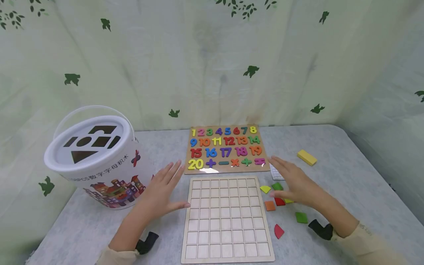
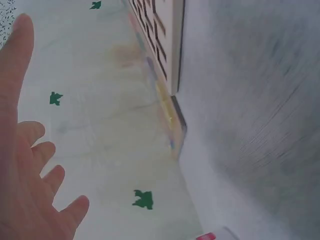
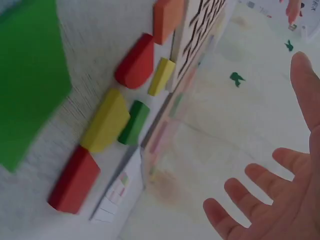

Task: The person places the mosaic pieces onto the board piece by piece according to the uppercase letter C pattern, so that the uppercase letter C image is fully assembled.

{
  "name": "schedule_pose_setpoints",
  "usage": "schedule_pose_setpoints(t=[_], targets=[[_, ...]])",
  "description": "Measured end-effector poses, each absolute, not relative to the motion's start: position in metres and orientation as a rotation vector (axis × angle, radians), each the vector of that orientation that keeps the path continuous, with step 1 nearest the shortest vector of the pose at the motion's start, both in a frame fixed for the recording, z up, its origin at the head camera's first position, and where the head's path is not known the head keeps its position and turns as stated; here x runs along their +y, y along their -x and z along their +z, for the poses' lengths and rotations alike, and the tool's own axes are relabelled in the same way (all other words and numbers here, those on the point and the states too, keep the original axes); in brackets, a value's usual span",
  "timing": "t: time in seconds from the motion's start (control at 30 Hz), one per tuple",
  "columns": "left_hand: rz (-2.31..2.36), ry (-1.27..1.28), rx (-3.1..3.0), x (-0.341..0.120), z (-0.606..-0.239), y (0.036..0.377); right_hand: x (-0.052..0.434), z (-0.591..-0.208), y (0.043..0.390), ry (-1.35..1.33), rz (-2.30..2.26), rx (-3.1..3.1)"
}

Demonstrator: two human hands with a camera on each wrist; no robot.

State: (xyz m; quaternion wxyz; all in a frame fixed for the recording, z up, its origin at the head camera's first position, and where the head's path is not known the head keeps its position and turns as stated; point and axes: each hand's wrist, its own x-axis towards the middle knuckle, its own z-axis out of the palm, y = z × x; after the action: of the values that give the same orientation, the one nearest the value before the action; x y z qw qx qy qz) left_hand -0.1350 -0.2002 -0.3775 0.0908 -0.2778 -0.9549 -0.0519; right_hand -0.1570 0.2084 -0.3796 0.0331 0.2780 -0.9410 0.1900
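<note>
A pale wooden grid board [image 1: 225,223] lies between both hands, its square cells bare. Beside its upper left edge, my left hand [image 1: 162,193] is held with fingers spread and the thumb near the rim; nothing is in it. My right hand [image 1: 296,184] hovers to the right of the board, likewise spread and holding nothing. Below and around it lie flat coloured pieces: an orange square [image 1: 269,205], a red fan-shaped piece [image 1: 279,231], a green piece [image 1: 301,217] and a yellow piece [image 1: 265,189]. In the right wrist view, a red piece [image 3: 75,182] and a yellow piece [image 3: 105,122] lie end to end.
Behind the grid stands out a brown board [image 1: 238,170] of coloured numbers and signs. A large white bucket [image 1: 109,184] with shape holes in its lid is at left. At right are a yellow block [image 1: 306,157] and a printed card [image 1: 276,173], partly hidden by the right hand.
</note>
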Motion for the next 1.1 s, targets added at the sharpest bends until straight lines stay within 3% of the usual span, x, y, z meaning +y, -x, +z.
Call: schedule_pose_setpoints(t=[0.4, 0.8, 1.1], targets=[[-1.004, 0.673, -3.095, -0.196, -0.424, 0.121, 0.203, -0.423, 0.159, -0.745, 1.092, -2.974], [-1.065, 0.687, -3.101, -0.205, -0.440, 0.125, 0.195, -0.444, 0.164, -0.676, 0.966, -2.949], [-1.052, 0.691, -3.097, -0.204, -0.440, 0.124, 0.190, -0.426, 0.168, -0.662, 1.115, -2.929]])
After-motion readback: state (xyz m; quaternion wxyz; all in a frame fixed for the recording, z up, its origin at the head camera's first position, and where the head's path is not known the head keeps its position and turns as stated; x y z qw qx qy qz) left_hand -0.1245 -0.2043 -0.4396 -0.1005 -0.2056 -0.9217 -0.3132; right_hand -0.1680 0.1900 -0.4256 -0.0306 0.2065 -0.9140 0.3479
